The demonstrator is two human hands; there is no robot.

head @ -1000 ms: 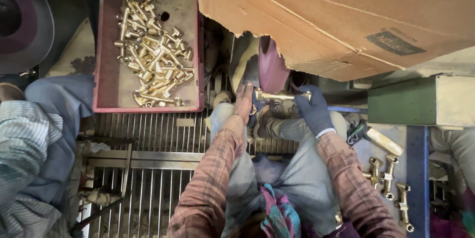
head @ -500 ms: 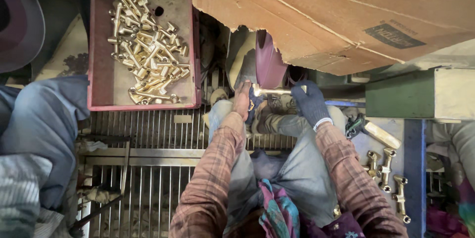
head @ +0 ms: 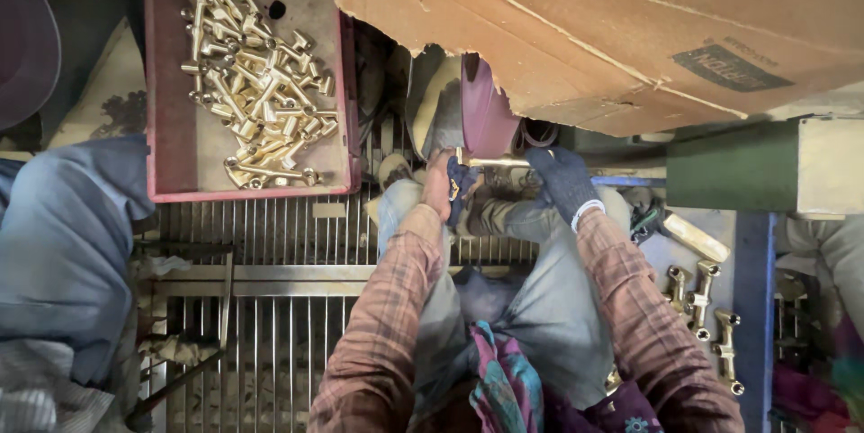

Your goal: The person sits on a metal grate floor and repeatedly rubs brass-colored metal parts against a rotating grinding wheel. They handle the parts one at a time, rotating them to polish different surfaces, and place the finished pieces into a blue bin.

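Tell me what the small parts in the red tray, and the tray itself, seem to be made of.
The parts look like brass: yellow-gold and shiny, catching the light. The red tray seems plastic or painted metal; its dull, dusty, scuffed surface leaves that open.

One red tray (head: 162, 82); one cardboard box (head: 585, 28); two gloved hands (head: 562, 181).

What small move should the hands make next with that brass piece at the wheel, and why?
Probably ease the brass piece a little along the maroon wheel: the left hand and gloved right hand grip its two ends, with its middle at the wheel's edge.
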